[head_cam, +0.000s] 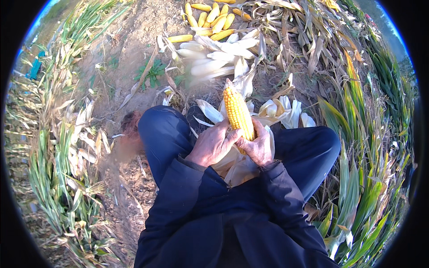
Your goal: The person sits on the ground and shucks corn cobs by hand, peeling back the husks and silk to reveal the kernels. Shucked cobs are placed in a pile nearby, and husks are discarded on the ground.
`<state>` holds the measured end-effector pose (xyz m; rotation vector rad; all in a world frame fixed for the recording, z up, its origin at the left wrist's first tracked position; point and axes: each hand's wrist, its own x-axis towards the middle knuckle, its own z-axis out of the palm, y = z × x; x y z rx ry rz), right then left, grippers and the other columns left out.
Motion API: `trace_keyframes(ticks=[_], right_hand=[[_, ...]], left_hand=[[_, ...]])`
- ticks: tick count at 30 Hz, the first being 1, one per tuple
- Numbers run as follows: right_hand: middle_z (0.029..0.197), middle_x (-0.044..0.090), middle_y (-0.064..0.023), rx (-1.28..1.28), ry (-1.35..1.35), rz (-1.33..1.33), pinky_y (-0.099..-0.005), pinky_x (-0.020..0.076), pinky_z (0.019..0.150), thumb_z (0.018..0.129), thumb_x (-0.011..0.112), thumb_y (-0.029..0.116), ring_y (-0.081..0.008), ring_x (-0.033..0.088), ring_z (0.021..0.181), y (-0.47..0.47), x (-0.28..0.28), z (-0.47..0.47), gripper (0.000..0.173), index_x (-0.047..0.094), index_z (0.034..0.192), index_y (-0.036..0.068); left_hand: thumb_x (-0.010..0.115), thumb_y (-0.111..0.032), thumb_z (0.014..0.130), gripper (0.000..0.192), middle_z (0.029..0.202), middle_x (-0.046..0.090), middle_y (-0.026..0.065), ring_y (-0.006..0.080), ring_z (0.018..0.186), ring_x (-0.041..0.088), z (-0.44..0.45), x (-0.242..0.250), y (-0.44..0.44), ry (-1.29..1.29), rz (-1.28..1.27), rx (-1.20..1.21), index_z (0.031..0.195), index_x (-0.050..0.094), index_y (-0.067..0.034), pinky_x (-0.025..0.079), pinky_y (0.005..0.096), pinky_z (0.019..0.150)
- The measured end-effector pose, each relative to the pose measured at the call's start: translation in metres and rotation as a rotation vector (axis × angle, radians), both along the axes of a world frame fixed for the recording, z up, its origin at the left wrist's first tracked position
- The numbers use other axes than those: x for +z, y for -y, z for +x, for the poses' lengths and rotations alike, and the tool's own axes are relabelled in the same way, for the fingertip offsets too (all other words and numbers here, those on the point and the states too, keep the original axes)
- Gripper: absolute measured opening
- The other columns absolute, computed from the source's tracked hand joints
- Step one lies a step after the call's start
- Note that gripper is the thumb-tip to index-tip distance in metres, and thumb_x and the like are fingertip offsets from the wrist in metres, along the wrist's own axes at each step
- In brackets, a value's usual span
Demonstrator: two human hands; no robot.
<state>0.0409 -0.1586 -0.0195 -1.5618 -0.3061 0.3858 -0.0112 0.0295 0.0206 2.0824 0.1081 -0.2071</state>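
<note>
Between my raised knees, a bare yellow ear of corn (238, 112) points away from me, its tip up. My left hand (214, 142) grips its lower left side, thumb across the kernels. On the other side, my right hand (258, 144) wraps the base, thumb over the front. My fingers hide part of the lower cob. Pale peeled husks (239, 167) lie in my lap beneath both hands. More dry husks (281, 109) rest just beyond my right hand.
Ahead on the soil lies a heap of husked yellow ears (214, 20). Nearer is a pile of whitish, husk-covered ears (214, 60). Cut corn stalks line the left (60, 177) and right (358, 187). A small green weed (152, 73) grows from the dirt.
</note>
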Motion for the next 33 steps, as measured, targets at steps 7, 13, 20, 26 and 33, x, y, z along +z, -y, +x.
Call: trace_keyframes(ticks=[7, 13, 20, 26, 33], right_hand=[[0.107, 0.071, -0.0050, -0.278, -0.339, 0.425, -0.0310, 0.0572, 0.083, 0.096, 0.082, 0.031, -0.0128, 0.069, 0.090, 0.019, 0.010, 0.022, 0.050, 0.064, 0.130, -0.001], [0.102, 0.071, -0.0032, -0.373, -0.346, 0.310, -0.0284, 0.0553, 0.077, 0.096, 0.082, 0.032, -0.0108, 0.067, 0.084, 0.025, 0.010, 0.027, 0.049, 0.067, 0.127, -0.002], [0.110, 0.070, -0.0063, -0.242, -0.333, 0.302, -0.0293, 0.0554, 0.082, 0.093, 0.085, 0.041, -0.0128, 0.067, 0.092, 0.029, 0.008, 0.025, 0.062, 0.063, 0.130, -0.003], [0.112, 0.069, -0.0085, -0.135, -0.205, 0.102, -0.0318, 0.0564, 0.087, 0.084, 0.093, 0.036, -0.0155, 0.067, 0.096, 0.013, 0.009, 0.012, 0.075, 0.058, 0.135, -0.006], [0.131, 0.068, -0.0184, 0.065, -0.199, 0.218, -0.0358, 0.0527, 0.105, 0.080, 0.098, 0.033, -0.0222, 0.066, 0.121, 0.002, 0.016, 0.004, 0.115, 0.027, 0.160, -0.007]], left_hand=[[0.070, -0.016, 0.095, 0.025, 0.087, 0.073, 0.0178, 0.0416, 0.075, 0.072, -0.047, -0.037, 0.043, 0.381, 0.304, -0.145, 0.119, 0.069, -0.007, 0.057, 0.0480, 0.065], [0.068, -0.012, 0.087, 0.027, 0.079, 0.070, 0.0085, 0.0321, 0.066, 0.071, -0.062, -0.048, 0.057, 0.369, 0.552, -0.280, 0.113, 0.070, -0.008, 0.056, 0.0445, 0.058], [0.069, -0.001, 0.086, 0.034, 0.101, 0.071, 0.0172, 0.0355, 0.088, 0.074, -0.054, -0.021, 0.034, 0.355, 0.371, -0.108, 0.120, 0.071, -0.001, 0.060, 0.0436, 0.075], [0.074, -0.027, 0.104, 0.048, 0.123, 0.073, 0.0151, 0.0166, 0.110, 0.068, -0.030, -0.009, 0.012, 0.194, -0.351, 0.334, 0.136, 0.064, 0.008, 0.056, 0.0315, 0.094], [0.048, -0.055, 0.112, 0.072, 0.150, 0.057, 0.0137, 0.0246, 0.139, 0.056, -0.010, -0.047, 0.043, -0.122, -1.170, 0.291, 0.159, 0.040, -0.001, 0.044, 0.0409, 0.118]])
